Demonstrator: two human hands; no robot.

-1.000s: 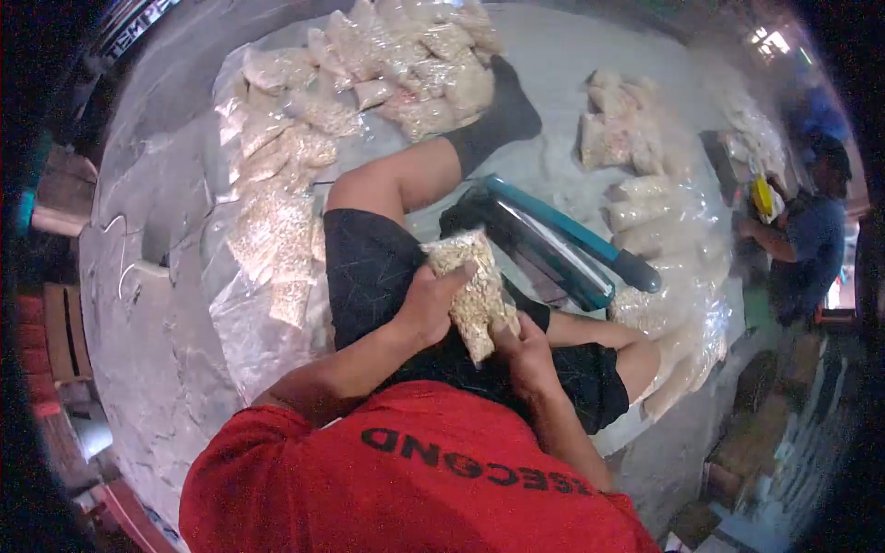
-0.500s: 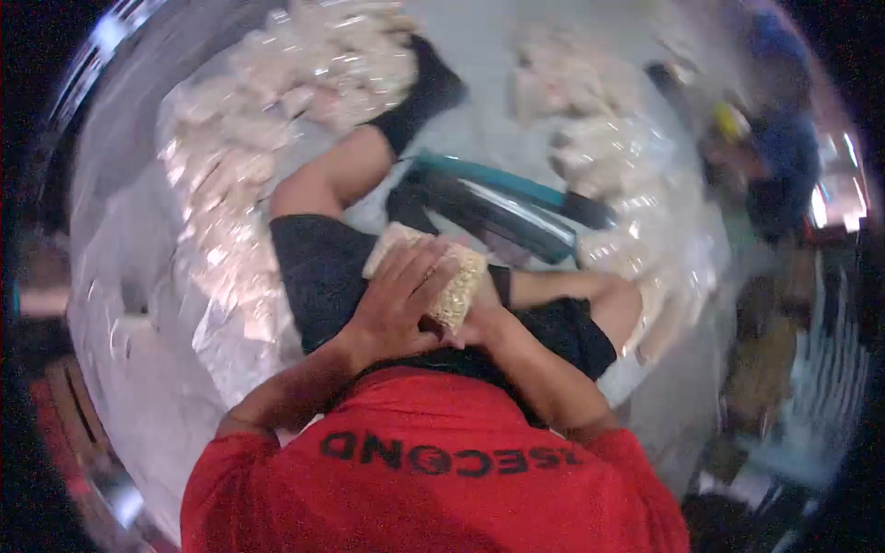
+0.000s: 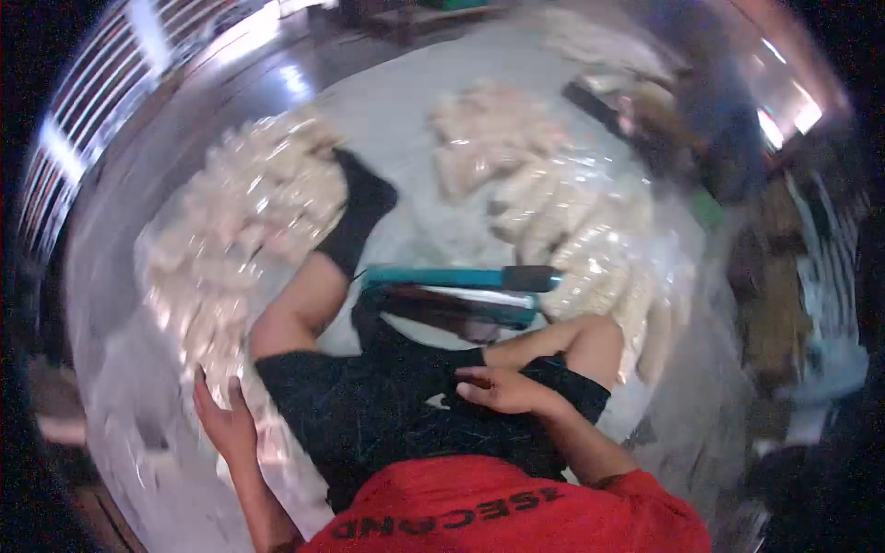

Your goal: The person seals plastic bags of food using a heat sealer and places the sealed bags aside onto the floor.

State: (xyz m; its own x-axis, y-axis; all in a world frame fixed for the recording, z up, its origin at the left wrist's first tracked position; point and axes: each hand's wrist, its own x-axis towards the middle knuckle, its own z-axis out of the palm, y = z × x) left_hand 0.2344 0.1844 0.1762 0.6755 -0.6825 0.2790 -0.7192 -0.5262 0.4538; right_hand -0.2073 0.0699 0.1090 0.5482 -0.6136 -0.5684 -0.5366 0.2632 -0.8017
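My left hand (image 3: 224, 415) is over the near end of the left pile of clear bags (image 3: 207, 323), fingers apart, holding nothing that I can see. Above my lap, beside the black shorts (image 3: 369, 405), my right hand (image 3: 502, 389) has its fingers apart and nothing visible in it. In front of my legs lies a teal and black sealer-like tool (image 3: 442, 276). The bags hold pale contents, blurred by motion.
A second pile of filled bags (image 3: 590, 267) curves along the right, beside my bent knee. My socked foot (image 3: 364, 198) rests by the left pile. A blurred co-worker (image 3: 728, 138) is at the upper right.
The small bag of pale pieces that both hands held has left them. My hands have parted, the left one moving out to the left pile. The view has turned and tilted up.
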